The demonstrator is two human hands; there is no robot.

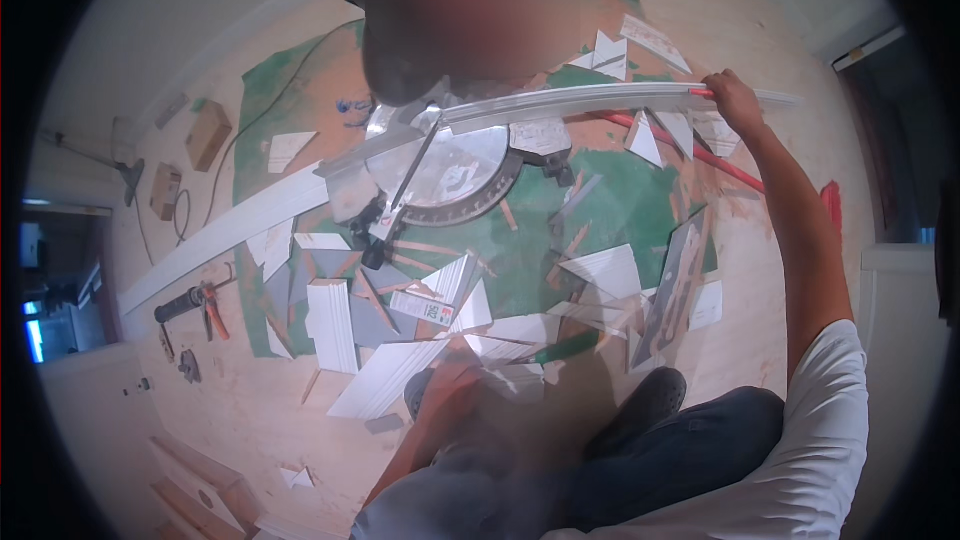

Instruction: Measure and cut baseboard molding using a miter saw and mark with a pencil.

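Observation:
A long white moulding strip (570,103) lies across the round metal table of a mitre saw (465,165) and reaches far out to both sides. At its right part, my right hand (735,103) is closed around a thin red pencil (702,92), touching the strip's edge. My left hand (455,382) hangs low in front of me near my shoe, close to several white moulding offcuts (388,380). Blur hides its fingers. The upper part of the saw is also smeared out.
Offcuts and wood slivers cover a green sheet (620,190) around the saw. At the left lie a caulking gun (190,305), a cardboard box (208,135) and a dark cable (215,175). A red bar (730,170) lies under the strip's right part. A long flat board (672,285) rests at the right.

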